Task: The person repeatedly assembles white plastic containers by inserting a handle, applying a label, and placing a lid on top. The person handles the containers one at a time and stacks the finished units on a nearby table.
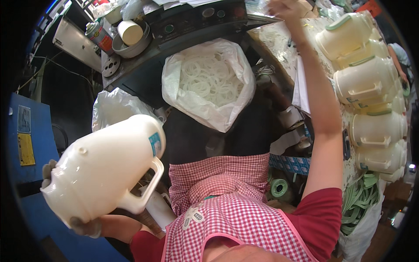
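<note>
Gripping a rounded cream plastic jug, the left hand, fingers curled, may slip on its gloss; right of the jug, the blurred right hand's fingers I cannot tell.

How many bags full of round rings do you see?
1: an open white bag of pale rings, in front of the person, to the right of the cream jug held in the left hand. Other ring bags could be hidden.
</note>
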A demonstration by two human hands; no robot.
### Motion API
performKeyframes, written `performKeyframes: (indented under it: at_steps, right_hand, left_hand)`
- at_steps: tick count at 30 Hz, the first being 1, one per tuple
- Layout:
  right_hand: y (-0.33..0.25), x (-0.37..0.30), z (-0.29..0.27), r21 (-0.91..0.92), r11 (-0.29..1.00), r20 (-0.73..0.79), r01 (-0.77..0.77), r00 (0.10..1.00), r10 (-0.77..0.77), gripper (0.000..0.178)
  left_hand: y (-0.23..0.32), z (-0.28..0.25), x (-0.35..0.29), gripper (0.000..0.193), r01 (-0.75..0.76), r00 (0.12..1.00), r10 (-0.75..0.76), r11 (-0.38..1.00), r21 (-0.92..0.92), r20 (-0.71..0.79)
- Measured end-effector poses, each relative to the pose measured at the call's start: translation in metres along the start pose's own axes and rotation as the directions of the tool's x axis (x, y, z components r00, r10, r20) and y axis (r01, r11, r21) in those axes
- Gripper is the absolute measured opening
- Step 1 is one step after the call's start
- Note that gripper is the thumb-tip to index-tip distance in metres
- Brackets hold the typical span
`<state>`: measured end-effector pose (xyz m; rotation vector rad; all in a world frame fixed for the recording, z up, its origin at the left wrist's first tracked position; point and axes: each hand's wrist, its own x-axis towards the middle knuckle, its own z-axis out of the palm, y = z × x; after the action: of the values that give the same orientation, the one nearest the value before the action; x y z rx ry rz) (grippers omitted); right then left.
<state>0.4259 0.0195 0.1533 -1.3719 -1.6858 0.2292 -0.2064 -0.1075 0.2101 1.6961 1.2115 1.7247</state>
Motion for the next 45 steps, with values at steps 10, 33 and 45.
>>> performKeyframes:
  at_steps: [10,33,45]
  right_hand:
    - [-0.056,-0.111,0.184,-0.46,0.887,0.137,0.029,0.99,0.038,0.014]
    - [-0.317,-0.22,0.115,0.823,0.505,0.257,-0.261,0.963,0.08,0.041]
    - [-0.325,-0.209,0.115,0.745,0.393,0.475,-0.54,0.842,0.257,0.029]
  left_hand:
    - [-0.044,0.026,-0.03,0.081,-0.133,0.942,0.059,0.97,0.204,0.33]
    - [0.01,0.088,-0.079,0.079,-0.457,0.684,0.287,0.885,0.087,0.671]
    - [0.003,0.088,-0.078,0.079,-0.447,0.693,0.3,0.892,0.064,0.656]
